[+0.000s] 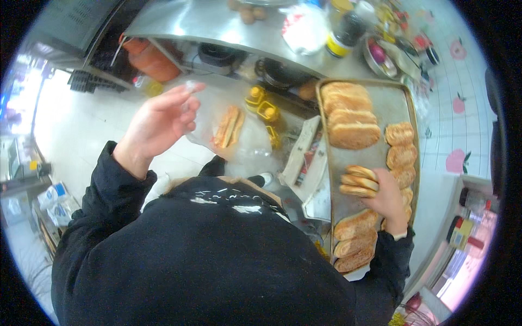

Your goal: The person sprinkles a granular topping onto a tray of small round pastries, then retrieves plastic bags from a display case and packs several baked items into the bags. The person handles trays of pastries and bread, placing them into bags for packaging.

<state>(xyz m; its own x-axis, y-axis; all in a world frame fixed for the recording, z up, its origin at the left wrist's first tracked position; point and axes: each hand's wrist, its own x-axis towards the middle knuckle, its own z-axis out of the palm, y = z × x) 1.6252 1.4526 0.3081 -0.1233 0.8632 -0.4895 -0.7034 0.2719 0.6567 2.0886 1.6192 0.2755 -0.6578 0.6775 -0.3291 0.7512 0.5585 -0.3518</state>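
My left hand point(161, 122) is raised and pinches the top of a clear plastic bag point(255, 136). Inside the bag, a few oblong baked breads point(229, 127) lie side by side. My right hand point(387, 195) grips a small stack of golden-brown breads point(359, 181) above a metal baking tray point(392, 98). More breads surround that hand on the tray: a row of large ones point(351, 116) at the far end, several point(355, 244) at the near end, and a line of smaller ones point(400, 157) along the right edge, partly hidden by my hand.
A steel counter point(204, 22) crosses the far side, bearing a white bag point(305, 30), a dark bottle point(346, 32) and a bowl with an onion point(379, 55). Below stand yellow oil bottles point(267, 111) and an orange gas cylinder point(151, 61). A tiled wall point(442, 110) borders the tray.
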